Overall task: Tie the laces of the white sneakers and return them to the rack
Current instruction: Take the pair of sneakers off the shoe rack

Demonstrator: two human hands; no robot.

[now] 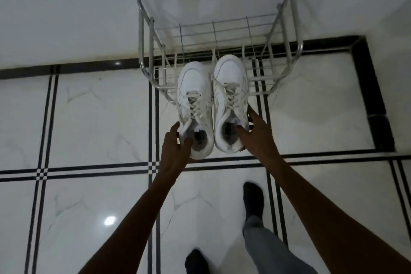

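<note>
Each hand holds one white lace-up sneaker at the heel collar, left hand [178,142] on the left sneaker [195,111], right hand [253,129] on the right sneaker [230,100], fingers pinching the rims, toes over the chrome wire shoe rack [153,51]; loose-looking laces could snag the wires, or a heel-only hold could let a sneaker tip off the front rail

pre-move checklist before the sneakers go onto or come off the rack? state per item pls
1. Left hand grip on left sneaker heel: ok, thumb inside the collar.
2. Right hand grip on right sneaker heel: ok.
3. Laces tied: cannot tell; no bow is clearly visible.
4. Toes over the rack wire shelf: ok.
5. Soles resting on the shelf: cannot tell from above.
6. Pair aligned side by side, toes toward the wall: ok.
</note>
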